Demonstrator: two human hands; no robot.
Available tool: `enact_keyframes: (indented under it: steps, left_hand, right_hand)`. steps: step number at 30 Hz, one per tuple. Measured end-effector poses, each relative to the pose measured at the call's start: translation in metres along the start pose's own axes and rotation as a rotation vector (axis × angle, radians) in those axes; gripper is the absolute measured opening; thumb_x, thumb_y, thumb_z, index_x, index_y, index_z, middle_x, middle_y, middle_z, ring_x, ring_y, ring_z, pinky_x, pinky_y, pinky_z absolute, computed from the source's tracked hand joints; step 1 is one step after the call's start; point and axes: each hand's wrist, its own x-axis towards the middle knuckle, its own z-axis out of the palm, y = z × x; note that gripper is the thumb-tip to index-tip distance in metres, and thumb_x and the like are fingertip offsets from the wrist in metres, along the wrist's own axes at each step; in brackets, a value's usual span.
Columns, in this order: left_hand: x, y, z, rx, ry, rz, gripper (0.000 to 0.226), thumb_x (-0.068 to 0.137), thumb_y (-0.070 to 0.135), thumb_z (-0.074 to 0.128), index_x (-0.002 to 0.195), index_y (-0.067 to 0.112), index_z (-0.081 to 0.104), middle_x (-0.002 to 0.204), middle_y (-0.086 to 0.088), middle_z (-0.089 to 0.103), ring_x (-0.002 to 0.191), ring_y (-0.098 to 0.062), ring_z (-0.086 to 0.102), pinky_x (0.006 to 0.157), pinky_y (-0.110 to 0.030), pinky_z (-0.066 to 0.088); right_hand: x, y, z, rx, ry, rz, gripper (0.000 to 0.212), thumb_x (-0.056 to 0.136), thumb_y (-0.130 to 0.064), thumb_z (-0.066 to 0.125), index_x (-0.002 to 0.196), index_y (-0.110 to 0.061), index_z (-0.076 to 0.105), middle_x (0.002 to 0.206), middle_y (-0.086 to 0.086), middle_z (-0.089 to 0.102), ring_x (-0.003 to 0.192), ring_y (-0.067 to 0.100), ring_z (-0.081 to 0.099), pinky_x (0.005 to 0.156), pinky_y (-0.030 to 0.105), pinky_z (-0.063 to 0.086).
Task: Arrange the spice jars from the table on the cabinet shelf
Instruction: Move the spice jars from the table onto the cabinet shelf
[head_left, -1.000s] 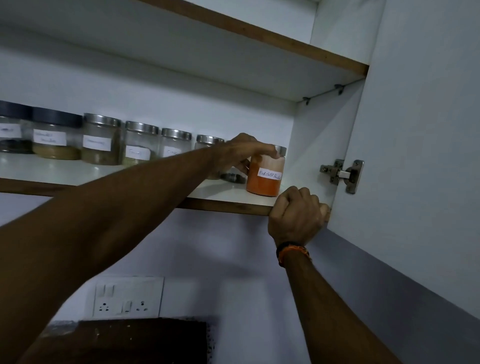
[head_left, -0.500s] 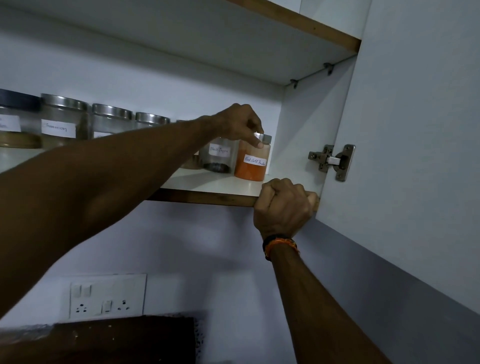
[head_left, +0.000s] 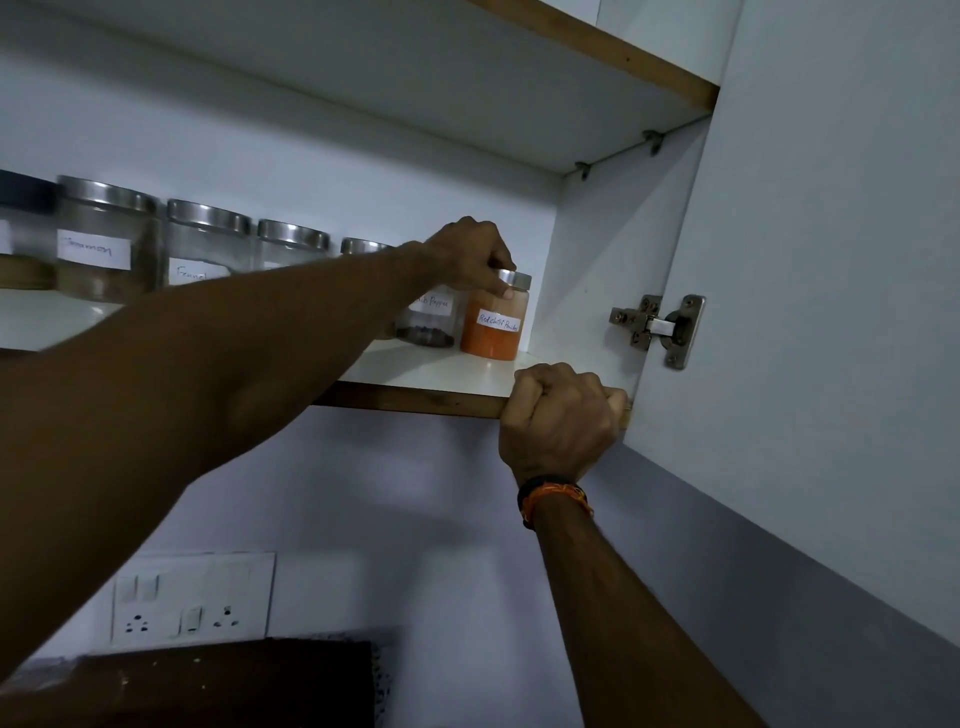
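Chilli jar (head_left: 497, 325) upright on shelf (head_left: 441, 371), left hand (head_left: 470, 257) gripping lid, right hand (head_left: 563, 415) clutching shelf edge

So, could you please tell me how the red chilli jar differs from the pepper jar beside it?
The red chilli jar is nearly full of orange powder; the pepper jar holds only a dark layer at its bottom. The left hand grips the chilli jar's lid; the pepper jar stands untouched. Both are clear, upright and carry white labels.
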Motion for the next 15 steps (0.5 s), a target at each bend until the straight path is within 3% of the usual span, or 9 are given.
enact_keyframes:
  steps: [4,15]
  left_hand:
    - [0.002,-0.003,0.003,0.001,0.01,-0.016,0.043,0.091,0.036,0.071,0.124,0.008,0.07,0.119,-0.008,0.073,0.093,-0.019,0.067,0.078,-0.03,0.052]
    - [0.011,-0.003,0.006,0.075,-0.023,-0.041,0.045,0.092,0.04,0.068,0.123,0.007,0.071,0.115,-0.009,0.074,0.098,-0.025,0.069,0.08,-0.033,0.054]
  right_hand:
    - [0.0,0.001,0.001,-0.012,0.003,0.004,0.032,0.084,-0.029,0.05,0.068,-0.017,0.075,0.065,-0.002,0.07,0.061,0.01,0.051,0.079,0.024,0.023]
    - [-0.001,0.004,0.004,0.004,0.032,-0.018,0.03,0.083,-0.027,0.051,0.066,-0.017,0.073,0.061,-0.002,0.067,0.06,0.007,0.043,0.077,0.025,0.025]
